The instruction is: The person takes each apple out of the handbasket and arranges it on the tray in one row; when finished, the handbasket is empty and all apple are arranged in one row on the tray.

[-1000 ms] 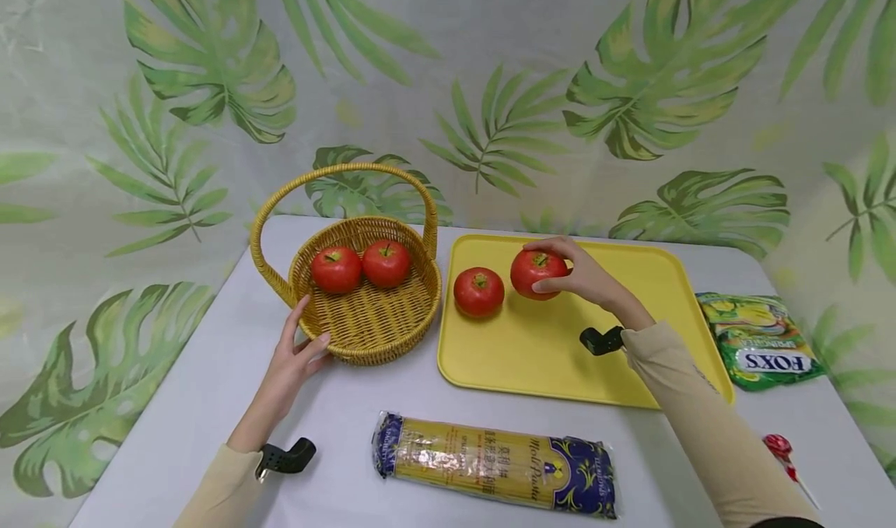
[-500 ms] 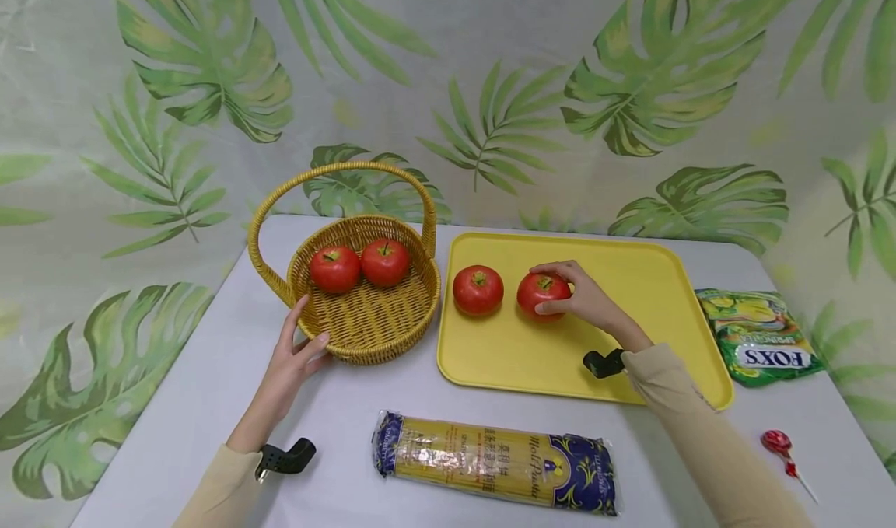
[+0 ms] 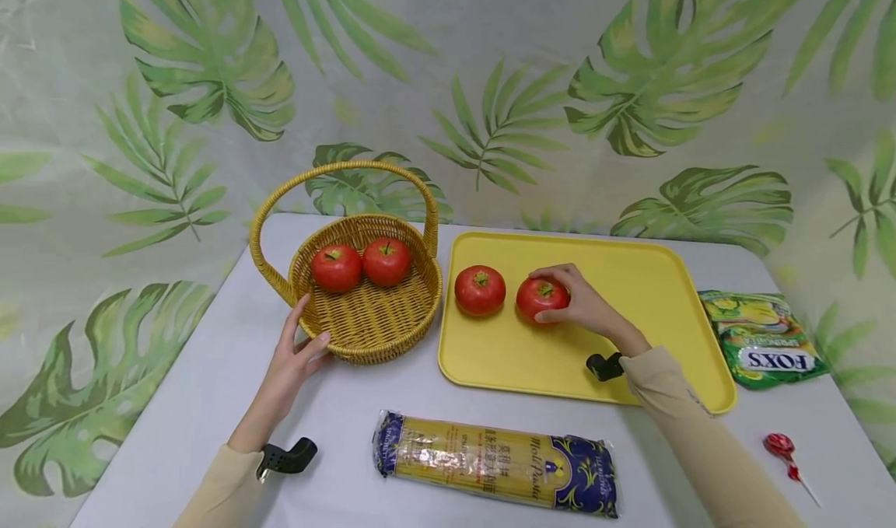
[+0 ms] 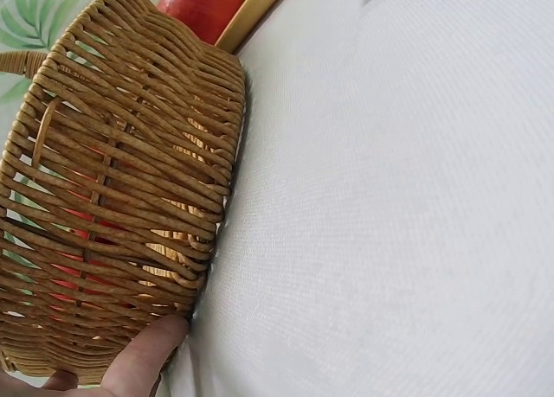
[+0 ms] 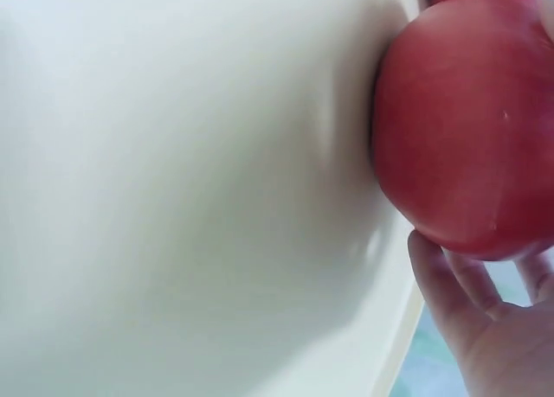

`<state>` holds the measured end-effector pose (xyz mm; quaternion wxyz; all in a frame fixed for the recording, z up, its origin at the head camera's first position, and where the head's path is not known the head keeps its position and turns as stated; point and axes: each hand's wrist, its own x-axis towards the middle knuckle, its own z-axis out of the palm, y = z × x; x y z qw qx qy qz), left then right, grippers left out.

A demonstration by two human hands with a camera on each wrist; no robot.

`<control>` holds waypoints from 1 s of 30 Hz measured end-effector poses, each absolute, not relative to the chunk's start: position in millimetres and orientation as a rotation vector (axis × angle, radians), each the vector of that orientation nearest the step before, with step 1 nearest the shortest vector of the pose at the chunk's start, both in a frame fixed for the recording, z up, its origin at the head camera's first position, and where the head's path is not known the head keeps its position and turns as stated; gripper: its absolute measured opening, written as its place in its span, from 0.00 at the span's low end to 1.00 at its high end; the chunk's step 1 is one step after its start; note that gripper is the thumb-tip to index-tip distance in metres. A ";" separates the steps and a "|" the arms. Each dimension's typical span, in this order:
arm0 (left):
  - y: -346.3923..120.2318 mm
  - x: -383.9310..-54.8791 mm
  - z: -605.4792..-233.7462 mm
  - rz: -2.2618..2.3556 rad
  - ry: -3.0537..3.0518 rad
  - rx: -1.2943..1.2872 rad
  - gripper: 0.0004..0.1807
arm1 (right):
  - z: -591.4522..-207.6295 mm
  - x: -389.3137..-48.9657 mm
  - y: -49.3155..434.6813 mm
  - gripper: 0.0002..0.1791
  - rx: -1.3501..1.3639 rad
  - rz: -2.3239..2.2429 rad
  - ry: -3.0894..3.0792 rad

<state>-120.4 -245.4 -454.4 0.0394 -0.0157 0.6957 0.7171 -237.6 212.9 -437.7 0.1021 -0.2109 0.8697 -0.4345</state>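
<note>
My right hand [image 3: 582,301] holds a red apple [image 3: 542,299] low over the yellow tray [image 3: 602,372], fingers on its far side and thumb in front. In the right wrist view that apple [image 5: 472,129] shows close up, fingertips against its skin. A second apple [image 3: 479,290] sits to its left on the tray. My left hand [image 3: 290,363] rests against the near left wall of a wicker basket [image 3: 381,349], fingers extended and spread. The left wrist view shows the thumb [image 4: 149,354] touching the weave. Two apples [image 3: 361,265] lie inside the basket, towards the back.
A spaghetti packet [image 3: 490,462] lies across the front of the white table [image 3: 336,450]. Right of the tray are a green FOX'S bag [image 3: 763,340] and a red lollipop [image 3: 780,444]. The basket's tall handle [image 3: 343,168] arches up before the leaf-patterned cloth [image 3: 504,85].
My right hand has brought its apple down and slightly right, towards the tray, away from the other apple. My left hand and the basket have stayed put.
</note>
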 end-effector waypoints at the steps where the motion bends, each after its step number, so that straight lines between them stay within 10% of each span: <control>1: -245.3 -120.4 -454.4 2.198 2.132 -0.046 0.40 | -437.6 -237.3 213.4 0.35 -0.623 -1.272 2.568; 30: -244.9 -119.9 -455.0 2.203 2.139 -0.063 0.40 | -386.1 -249.5 116.5 0.26 -0.994 -1.489 2.363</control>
